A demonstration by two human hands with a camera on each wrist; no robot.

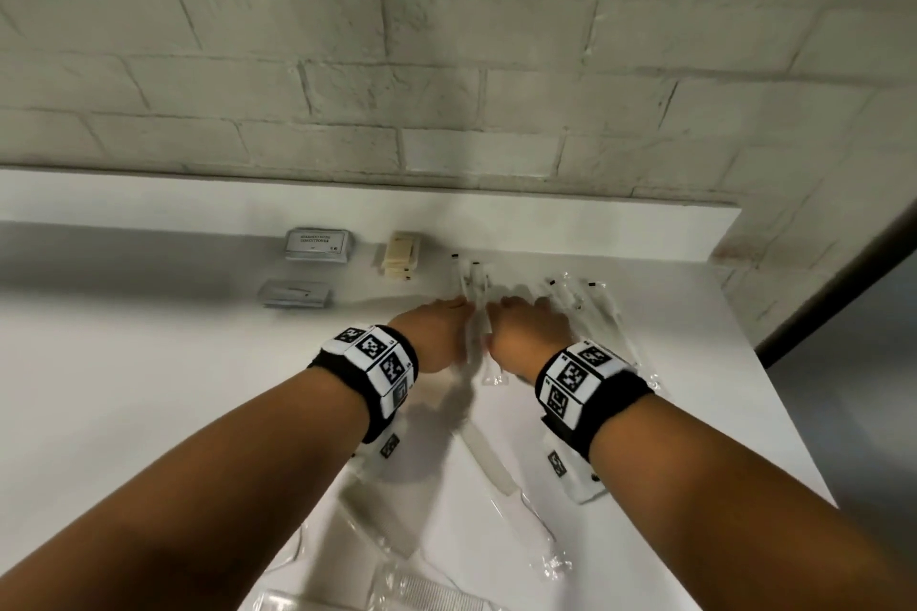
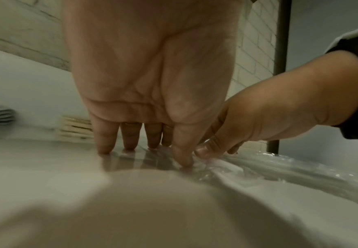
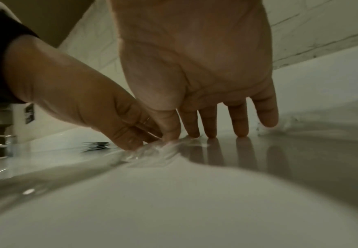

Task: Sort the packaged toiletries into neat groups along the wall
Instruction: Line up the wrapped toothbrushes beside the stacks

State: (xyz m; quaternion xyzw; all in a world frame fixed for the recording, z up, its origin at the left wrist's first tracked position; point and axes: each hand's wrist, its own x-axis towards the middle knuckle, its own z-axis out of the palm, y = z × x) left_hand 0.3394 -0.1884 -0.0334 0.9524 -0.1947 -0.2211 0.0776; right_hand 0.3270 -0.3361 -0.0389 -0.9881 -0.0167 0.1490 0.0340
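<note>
Several clear-wrapped toothbrushes (image 1: 475, 284) lie in a bundle on the white counter (image 1: 149, 387), pointing at the wall. My left hand (image 1: 436, 330) stands at the bundle's left side and my right hand (image 1: 528, 327) at its right side. In the left wrist view my left hand (image 2: 148, 151) has straight fingers, tips on the counter, thumb against the clear wrapping (image 2: 227, 166). In the right wrist view my right hand (image 3: 212, 132) is the same, its thumb touching the wrapping (image 3: 148, 152). A second bundle of wrapped toothbrushes (image 1: 583, 300) lies to the right.
Two stacks of grey sachets (image 1: 317, 246) (image 1: 295, 294) and a stack of cream packets (image 1: 401, 256) sit left along the brick wall (image 1: 446, 65). More clear-wrapped items (image 1: 489, 459) lie near me under my forearms. The counter's right edge (image 1: 774, 392) is close.
</note>
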